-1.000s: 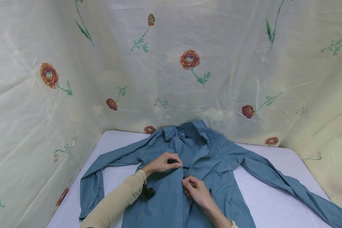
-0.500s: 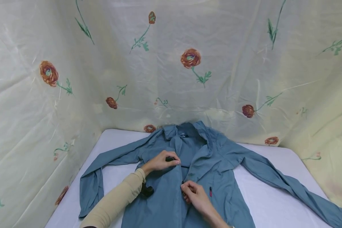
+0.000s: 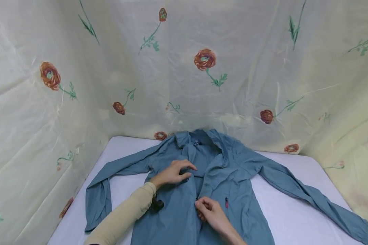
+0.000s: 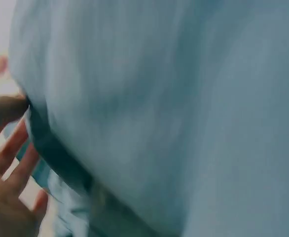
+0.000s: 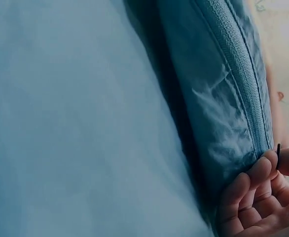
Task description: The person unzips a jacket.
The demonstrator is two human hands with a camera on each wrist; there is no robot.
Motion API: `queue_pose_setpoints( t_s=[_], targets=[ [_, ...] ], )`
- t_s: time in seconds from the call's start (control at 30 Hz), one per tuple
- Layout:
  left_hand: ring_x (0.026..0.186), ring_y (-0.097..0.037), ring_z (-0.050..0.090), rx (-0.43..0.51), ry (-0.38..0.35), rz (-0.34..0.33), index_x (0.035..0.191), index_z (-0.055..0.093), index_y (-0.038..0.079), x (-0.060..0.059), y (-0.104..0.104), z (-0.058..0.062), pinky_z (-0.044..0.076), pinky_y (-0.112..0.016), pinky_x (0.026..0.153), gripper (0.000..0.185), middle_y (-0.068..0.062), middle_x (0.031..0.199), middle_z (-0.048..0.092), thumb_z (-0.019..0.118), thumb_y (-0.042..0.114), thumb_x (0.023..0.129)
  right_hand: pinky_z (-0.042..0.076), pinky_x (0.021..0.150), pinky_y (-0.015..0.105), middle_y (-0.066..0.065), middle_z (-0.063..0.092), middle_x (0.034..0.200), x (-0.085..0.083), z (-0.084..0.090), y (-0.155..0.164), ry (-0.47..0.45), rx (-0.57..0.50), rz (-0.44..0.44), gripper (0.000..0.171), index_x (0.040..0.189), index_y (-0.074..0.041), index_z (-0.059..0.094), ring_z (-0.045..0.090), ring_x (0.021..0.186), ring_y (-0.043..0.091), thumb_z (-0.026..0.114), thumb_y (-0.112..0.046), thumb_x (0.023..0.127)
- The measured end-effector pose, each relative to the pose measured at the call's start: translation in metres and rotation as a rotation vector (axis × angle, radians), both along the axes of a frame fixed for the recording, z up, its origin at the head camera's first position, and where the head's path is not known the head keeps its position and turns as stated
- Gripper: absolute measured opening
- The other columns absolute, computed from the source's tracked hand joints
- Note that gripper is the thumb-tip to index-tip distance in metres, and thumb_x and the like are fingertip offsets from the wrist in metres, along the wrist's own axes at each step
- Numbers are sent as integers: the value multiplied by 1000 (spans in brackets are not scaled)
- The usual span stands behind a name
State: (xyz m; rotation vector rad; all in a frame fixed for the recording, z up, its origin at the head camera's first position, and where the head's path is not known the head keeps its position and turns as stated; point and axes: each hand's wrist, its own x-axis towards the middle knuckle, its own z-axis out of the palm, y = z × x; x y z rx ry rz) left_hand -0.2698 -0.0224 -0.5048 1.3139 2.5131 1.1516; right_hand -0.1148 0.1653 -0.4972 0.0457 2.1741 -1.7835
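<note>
A blue-grey zip-up jacket [image 3: 178,214] lies face up with both sleeves spread, its front parted at the neck and chest. Over the chest, near the edge of the front flap, my left hand [image 3: 173,172] has its thumb and fingers spread apart. Lower on the front, my right hand [image 3: 213,212] pinches a small dark zipper pull [image 5: 278,155] between thumb and forefinger. Above that pinch, the zipper tape [image 5: 243,64] runs up the jacket edge in the right wrist view. Blurred cloth fills most of the left wrist view, with left-hand fingers [image 4: 18,163] beside its edge.
The jacket lies on a white-covered table [image 3: 282,217]. Flower-printed curtains [image 3: 233,95] stand close behind and at both sides. A chest pocket has a red zipper pull [image 3: 226,203]. A black device [image 3: 157,205] sits at the left wrist.
My right hand has moved down the front with the zipper pull. My left thumb and fingers, earlier closed on the flap edge, have spread apart.
</note>
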Motion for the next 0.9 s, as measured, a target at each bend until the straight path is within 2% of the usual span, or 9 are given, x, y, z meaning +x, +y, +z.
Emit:
queue_pose_setpoints(
  t_s=[0.07,0.1,0.2,0.3,0.4,0.5,0.63,0.73,0.9],
  targets=[
    [107,-13,56,-13,69,22,115,63,22,13,-1,9,33,-40,105,20,4,114,62,57,23,96,46,58,28,-2,56,66,-1,0,0,4,0,-5,26,94,0,60,50,60,11,54,-26,97],
    [110,-13,56,-14,81,15,115,64,21,20,-1,13,30,-43,108,21,4,115,63,57,23,95,46,58,28,-2,55,67,-2,-1,0,9,-1,-10,26,94,0,60,50,60,11,54,-25,97],
    [112,-12,56,-54,66,-51,113,67,20,42,-4,16,24,-49,111,22,3,113,65,58,28,95,46,57,27,-1,55,67,-4,-1,-1,22,-3,-28,27,94,1,59,50,59,10,55,-26,96],
    [110,-9,56,-109,18,-84,115,67,21,60,-5,8,23,-50,111,26,4,111,65,58,33,94,45,56,27,0,54,67,-3,-2,-2,40,1,-36,28,93,1,59,48,58,10,56,-27,96],
    [101,-7,57,-83,-50,-27,112,68,23,73,-4,-4,27,-45,106,25,5,104,66,58,36,93,44,55,28,1,53,65,1,-4,-2,51,13,-32,28,92,1,58,47,56,10,56,-27,96],
    [92,-5,60,0,-135,36,105,71,25,79,0,-14,34,-35,98,21,7,97,68,60,37,92,44,54,27,1,52,64,4,-8,-2,52,16,-25,28,92,2,58,47,56,9,56,-25,96],
    [89,-5,63,108,-272,46,99,73,21,82,4,-21,44,-23,90,18,4,95,71,64,33,90,45,55,27,0,54,65,8,-11,-1,40,10,0,29,93,2,58,48,57,9,56,-27,96],
    [87,-6,63,177,-361,41,97,74,14,81,6,-18,49,-22,85,17,-3,94,72,66,26,89,45,56,28,0,55,67,7,-10,0,29,1,16,30,95,1,58,49,59,10,54,-29,97],
    [85,-6,63,218,-409,79,96,74,12,73,8,-8,50,-23,82,16,-7,94,73,67,23,88,46,57,28,0,55,67,2,-3,2,47,11,40,28,95,1,58,49,59,10,53,-27,97]
  ],
)
